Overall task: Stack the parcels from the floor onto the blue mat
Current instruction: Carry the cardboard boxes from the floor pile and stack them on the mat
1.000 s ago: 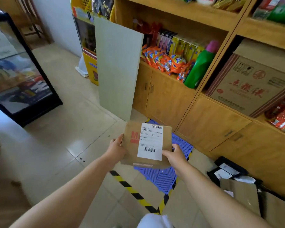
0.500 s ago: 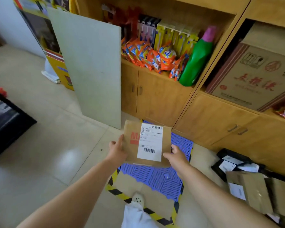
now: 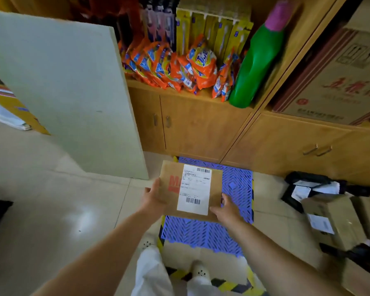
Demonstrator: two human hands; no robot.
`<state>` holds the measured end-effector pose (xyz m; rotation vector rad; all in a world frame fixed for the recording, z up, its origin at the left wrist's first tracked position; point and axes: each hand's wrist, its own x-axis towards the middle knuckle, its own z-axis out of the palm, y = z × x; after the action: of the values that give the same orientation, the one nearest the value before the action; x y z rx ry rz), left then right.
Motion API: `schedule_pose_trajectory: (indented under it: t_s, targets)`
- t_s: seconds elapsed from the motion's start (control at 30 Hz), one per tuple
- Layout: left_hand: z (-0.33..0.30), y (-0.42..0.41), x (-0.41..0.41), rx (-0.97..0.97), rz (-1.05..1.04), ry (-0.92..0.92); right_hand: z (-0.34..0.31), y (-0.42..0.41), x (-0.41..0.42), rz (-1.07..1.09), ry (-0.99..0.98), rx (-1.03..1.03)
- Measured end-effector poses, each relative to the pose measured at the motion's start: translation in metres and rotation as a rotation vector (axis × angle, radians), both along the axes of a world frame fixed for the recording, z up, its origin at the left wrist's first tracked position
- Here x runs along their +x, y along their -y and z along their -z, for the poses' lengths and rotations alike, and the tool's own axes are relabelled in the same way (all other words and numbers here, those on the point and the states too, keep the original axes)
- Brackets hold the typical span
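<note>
Head view: brown parcel [image 3: 173, 193] over blue mat [image 3: 236, 184].
Left hand [image 3: 153, 198] and right hand [image 3: 228, 209] fingers clamped on parcel sides.

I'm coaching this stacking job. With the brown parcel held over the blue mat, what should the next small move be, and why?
Probably lower it flat onto the mat's far half. The left hand and right hand grip the brown parcel by its sides above the blue mat, which shows no parcels yet.

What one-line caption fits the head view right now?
Both hands, left and right, hold a labelled cardboard parcel over the blue mat.
</note>
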<state>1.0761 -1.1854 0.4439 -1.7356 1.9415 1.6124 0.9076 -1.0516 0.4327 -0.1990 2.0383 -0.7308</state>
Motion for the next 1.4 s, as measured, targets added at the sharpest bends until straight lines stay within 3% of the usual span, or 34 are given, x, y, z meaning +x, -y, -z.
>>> schedule_pose_trajectory:
  t_s: [0.17,0.43,0.93,1.17,1.4]
  targets:
    - [0.060,0.062,-0.021,0.044,0.109,0.039,0.050,0.047,-0.006,0.083,0.026,0.066]
    - [0.194,0.121,-0.076,-0.031,0.229,0.079,0.192,0.107,-0.056,0.206,0.043,0.090]
    - [0.520,0.155,-0.164,-0.166,0.279,0.095,0.491,0.148,-0.150,0.138,-0.048,0.066]
    - [0.588,0.158,-0.181,-0.139,0.159,0.000,0.560,0.151,-0.162,0.077,-0.130,-0.081]
    - [0.601,0.167,-0.193,-0.134,0.089,-0.103,0.584,0.157,-0.175,-0.072,-0.238,-0.061]
